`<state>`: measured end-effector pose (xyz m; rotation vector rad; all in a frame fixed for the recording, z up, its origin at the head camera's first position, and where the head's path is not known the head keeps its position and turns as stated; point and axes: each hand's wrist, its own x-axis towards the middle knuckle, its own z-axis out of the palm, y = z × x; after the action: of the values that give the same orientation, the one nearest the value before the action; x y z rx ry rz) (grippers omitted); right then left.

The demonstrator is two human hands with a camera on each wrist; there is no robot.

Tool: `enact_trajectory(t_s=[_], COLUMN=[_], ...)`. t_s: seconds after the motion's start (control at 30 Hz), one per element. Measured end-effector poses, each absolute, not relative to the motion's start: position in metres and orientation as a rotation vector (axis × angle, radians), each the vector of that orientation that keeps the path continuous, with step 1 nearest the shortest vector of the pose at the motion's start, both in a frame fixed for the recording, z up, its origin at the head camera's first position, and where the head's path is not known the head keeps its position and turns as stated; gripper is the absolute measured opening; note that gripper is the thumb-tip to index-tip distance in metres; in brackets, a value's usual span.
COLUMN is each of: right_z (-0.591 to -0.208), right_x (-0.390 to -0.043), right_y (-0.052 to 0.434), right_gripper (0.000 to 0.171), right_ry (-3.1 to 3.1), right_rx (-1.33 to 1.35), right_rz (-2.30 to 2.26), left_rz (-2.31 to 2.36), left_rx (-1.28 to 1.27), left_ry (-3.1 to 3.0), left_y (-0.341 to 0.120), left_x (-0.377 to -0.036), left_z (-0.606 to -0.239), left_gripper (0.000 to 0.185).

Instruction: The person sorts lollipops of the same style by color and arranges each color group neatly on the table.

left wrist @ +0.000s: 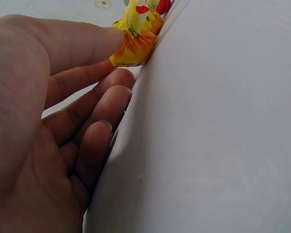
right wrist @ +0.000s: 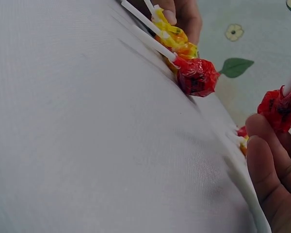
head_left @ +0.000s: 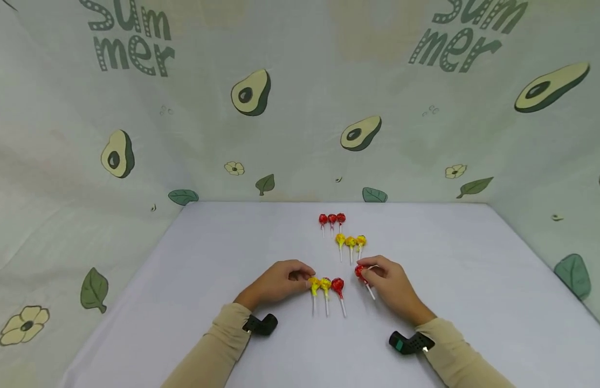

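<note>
Red lollipop (right wrist: 276, 114) (round, glossy) sits in right grip (head_left: 388, 281); left grip (head_left: 279, 280) pinches yellow lollipop (left wrist: 137, 47).

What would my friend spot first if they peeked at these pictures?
Probably the bright red lollipop pinched in the right hand. Next, two yellow lollipops and another red one lined up on the white tabletop by the left hand. Avocado pictures decorate the cloth behind.

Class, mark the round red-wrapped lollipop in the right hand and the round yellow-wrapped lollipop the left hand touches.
Red-wrapped lollipop (right wrist: 276, 109), right wrist view: wrapped round head.
Yellow-wrapped lollipop (left wrist: 137, 44), left wrist view: crinkled wrapper.
</note>
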<state>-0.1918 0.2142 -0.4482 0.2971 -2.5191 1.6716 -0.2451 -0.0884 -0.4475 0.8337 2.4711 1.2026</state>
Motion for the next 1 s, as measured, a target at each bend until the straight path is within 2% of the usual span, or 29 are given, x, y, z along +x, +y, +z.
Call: enact_trajectory(t_s=[0.47, 0.77, 1.0], right_z=[-0.442, -0.428, -0.414], right_x=[-0.193, -0.216, -0.237], right_y=[0.216, 0.223, 0.227], right_gripper=[0.025, 0.037, 0.037], right_ry=[-2.498, -2.408, -2.370], right_rx=[0.228, 0.154, 0.075], right_rz=[1.768, 1.823, 1.882], left_rz=[1.232, 1.240, 1.266], left_rx=[0.813, 0.824, 0.894], left_ry=[2.465, 2.494, 2.483], left_y=[-0.088, -0.089, -0.089], left_x=[-0.241, -0.235, -0.236], left_z=[-0.448, -0.447, -0.447], left_gripper=[0.020, 0.019, 0.021])
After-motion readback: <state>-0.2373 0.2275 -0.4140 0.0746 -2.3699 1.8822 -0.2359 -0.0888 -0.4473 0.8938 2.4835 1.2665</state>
